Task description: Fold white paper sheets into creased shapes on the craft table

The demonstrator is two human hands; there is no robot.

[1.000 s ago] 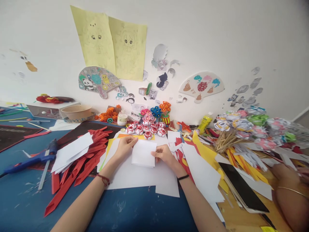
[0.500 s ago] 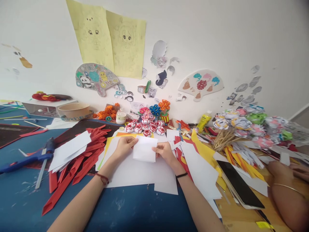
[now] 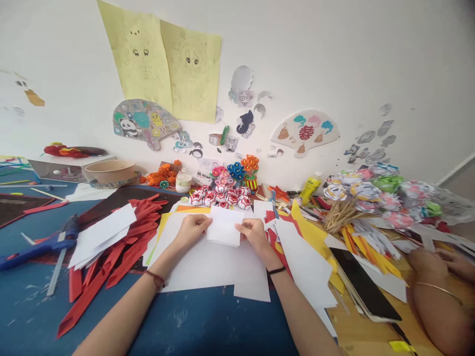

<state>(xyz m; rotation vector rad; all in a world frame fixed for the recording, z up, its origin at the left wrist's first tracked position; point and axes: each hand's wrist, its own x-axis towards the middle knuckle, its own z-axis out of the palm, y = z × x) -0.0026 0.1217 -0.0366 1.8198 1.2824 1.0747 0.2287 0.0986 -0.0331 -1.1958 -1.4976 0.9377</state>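
My blue table stands against a white wall covered in paper cutouts. A tan bowl sits far left; I cannot see inside. My left hand and right hand pinch the white folded paper between them, above loose white sheets.

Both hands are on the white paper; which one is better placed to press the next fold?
Probably right. The right hand pinches the paper's edge with fingertips on it; the left hand grips the opposite edge, looking more like the anchor.
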